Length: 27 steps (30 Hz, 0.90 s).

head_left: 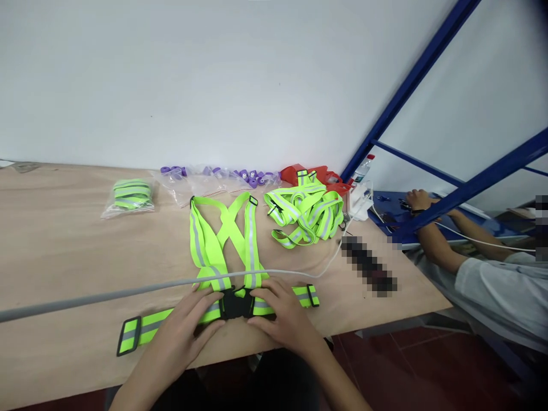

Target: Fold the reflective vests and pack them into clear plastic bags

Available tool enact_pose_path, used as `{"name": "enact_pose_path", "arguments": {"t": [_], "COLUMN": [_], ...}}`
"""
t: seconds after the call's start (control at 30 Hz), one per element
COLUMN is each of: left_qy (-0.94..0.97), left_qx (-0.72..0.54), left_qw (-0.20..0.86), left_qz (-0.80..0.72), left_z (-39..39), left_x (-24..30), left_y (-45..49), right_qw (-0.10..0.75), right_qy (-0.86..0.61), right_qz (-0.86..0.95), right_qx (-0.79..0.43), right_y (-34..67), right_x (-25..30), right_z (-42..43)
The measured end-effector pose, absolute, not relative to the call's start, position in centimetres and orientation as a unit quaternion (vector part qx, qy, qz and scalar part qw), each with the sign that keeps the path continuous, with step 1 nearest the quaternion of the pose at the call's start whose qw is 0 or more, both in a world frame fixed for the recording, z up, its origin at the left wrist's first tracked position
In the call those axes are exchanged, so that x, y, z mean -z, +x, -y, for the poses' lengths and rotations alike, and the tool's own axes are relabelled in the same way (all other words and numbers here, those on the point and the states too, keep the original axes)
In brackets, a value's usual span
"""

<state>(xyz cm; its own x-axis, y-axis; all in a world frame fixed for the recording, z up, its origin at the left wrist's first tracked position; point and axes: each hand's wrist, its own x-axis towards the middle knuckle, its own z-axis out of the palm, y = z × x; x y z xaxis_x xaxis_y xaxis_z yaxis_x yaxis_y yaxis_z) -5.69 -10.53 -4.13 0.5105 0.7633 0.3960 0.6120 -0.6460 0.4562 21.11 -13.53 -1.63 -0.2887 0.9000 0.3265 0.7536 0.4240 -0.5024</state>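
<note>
A neon-yellow reflective harness vest (222, 240) lies flat on the wooden table (64, 257), its shoulder straps crossed and its waist belt running left to right. My left hand (188, 322) and my right hand (278, 311) both pinch the belt on either side of the black buckle (235, 305) near the table's front edge. A grey cable (107, 295) runs across the vest just above my fingers.
A heap of more neon vests (306, 214) lies behind on the right, a bagged vest (131, 197) at the back left, and purple pieces in clear bags (214, 174) by the wall. Another person's arm (445, 245) rests at a blue metal frame (428, 63) on the right.
</note>
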Motion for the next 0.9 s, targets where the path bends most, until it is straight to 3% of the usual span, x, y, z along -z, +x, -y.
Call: {"name": "enact_pose_path", "arguments": {"t": [0.27, 0.43, 0.63, 0.9], "left_qy": [0.87, 0.788, 0.773, 0.804], "left_qx": [-0.316, -0.324, -0.216, -0.233], "left_qw": [0.092, 0.042, 0.098, 0.147], "left_qz": [-0.367, -0.523, -0.589, -0.527], "left_z": [12.1, 12.8, 12.9, 13.2], "left_x": [0.7, 1.2, 3.6, 1.1], "left_y": [-9.4, -18.0, -22.3, -19.4], "right_qw": [0.232, 0.208, 0.198, 0.206], "right_qy": [-0.502, -0.58, -0.627, -0.608], "right_qz": [0.829, 0.783, 0.73, 0.723], "right_qx": [-0.079, -0.088, -0.185, -0.255], "right_y": [24.6, 30.2, 34.0, 34.0], "right_x": [0.2, -0.4, -0.2, -1.3], "right_z": [14.5, 16.1, 17.5, 16.1]}}
